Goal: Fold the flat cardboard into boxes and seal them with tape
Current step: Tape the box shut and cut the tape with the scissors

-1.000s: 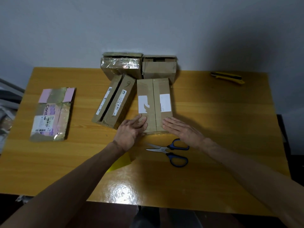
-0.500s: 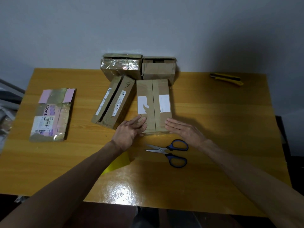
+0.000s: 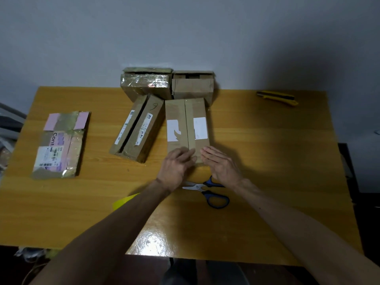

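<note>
A brown cardboard box (image 3: 187,124) with two white labels and a strip of tape down its middle seam lies in the centre of the wooden table (image 3: 267,151). My left hand (image 3: 176,169) rests flat on the box's near end, fingers straight across the seam. My right hand (image 3: 221,164) lies flat beside it on the near right corner. Neither hand holds anything. Left of it, a second box (image 3: 139,128) lies at a slant with its top seam gaping. Flattened cardboard (image 3: 59,145) with pink patches and shiny tape lies at the far left.
Two more boxes (image 3: 148,83) (image 3: 192,87) stand against the wall at the back. Blue-handled scissors (image 3: 207,192) lie just under my hands. A yellow utility knife (image 3: 277,97) sits at the back right. A yellow scrap (image 3: 123,201) peeks from under my left forearm.
Both hands slid inward along the near end of the box toward its taped seam, and now lie closer together.
</note>
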